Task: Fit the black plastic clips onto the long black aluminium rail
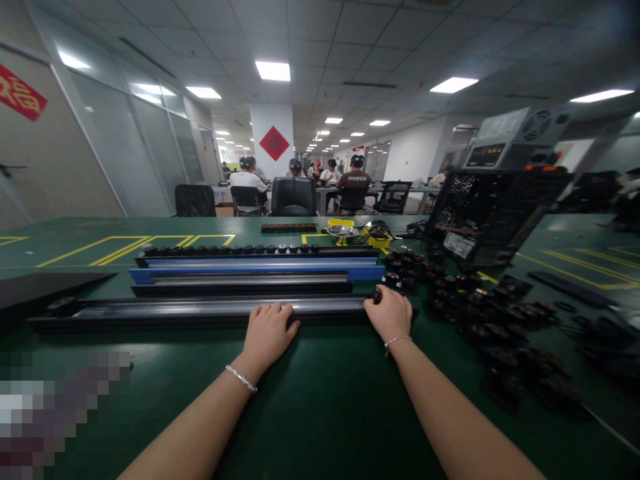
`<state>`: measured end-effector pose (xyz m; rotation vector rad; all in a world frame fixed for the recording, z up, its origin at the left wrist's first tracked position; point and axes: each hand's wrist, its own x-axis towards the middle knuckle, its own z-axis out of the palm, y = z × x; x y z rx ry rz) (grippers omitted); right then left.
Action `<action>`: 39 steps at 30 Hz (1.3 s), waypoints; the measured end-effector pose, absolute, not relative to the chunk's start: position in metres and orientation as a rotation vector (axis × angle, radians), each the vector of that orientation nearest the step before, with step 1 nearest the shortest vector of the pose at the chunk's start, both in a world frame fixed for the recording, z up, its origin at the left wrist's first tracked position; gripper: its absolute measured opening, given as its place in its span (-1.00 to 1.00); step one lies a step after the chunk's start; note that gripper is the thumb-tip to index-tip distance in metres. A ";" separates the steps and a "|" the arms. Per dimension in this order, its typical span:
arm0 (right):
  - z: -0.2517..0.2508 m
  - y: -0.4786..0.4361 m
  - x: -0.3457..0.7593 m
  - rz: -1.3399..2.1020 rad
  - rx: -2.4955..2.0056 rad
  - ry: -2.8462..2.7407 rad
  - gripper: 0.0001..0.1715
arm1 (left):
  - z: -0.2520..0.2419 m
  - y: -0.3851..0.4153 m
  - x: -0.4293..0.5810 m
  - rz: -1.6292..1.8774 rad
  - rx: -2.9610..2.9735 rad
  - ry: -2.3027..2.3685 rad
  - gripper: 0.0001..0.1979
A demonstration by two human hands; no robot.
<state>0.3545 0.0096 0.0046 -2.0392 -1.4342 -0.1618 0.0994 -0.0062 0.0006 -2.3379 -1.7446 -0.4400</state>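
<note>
A long black rail (175,311) with a shiny grey channel lies crosswise on the green table. My left hand (270,331) rests on its front edge right of the middle, fingers curled over it. At the rail's right end, my right hand (393,313) is closed around a small black part (377,296), mostly hidden by the fingers. Behind lie a shorter black rail (240,289), a blue rail (365,273) and a row of small black parts (230,251). Many loose black parts (500,313) are piled to the right.
An open black computer case (480,213) with a power supply (520,137) on top stands at the back right. Behind the rails are a metal dish (343,231) and cables (377,231). A dark flat panel (45,290) lies left. Several people sit at far desks.
</note>
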 end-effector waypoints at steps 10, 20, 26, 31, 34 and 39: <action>0.001 0.012 0.360 -0.188 -2.035 -1.416 -0.48 | -0.002 -0.005 0.099 -0.438 -2.319 -1.698 -0.75; 0.001 0.013 0.363 -0.198 -2.053 -1.368 -0.47 | 0.000 -0.006 0.099 -0.437 -2.330 -1.729 -0.76; 0.001 0.012 0.364 -0.194 -2.062 -1.327 -0.48 | 0.000 -0.006 0.098 -0.429 -2.333 -1.729 -0.75; 0.000 0.012 0.366 -0.192 -2.064 -1.304 -0.47 | -0.001 -0.006 0.097 -0.433 -2.325 -1.702 -0.75; -0.001 0.013 0.368 -0.202 -2.061 -1.287 -0.47 | -0.001 -0.006 0.098 -0.426 -2.333 -1.719 -0.74; -0.002 0.014 0.370 -0.203 -2.077 -1.263 -0.46 | 0.002 -0.007 0.099 -0.406 -2.339 -1.768 -0.74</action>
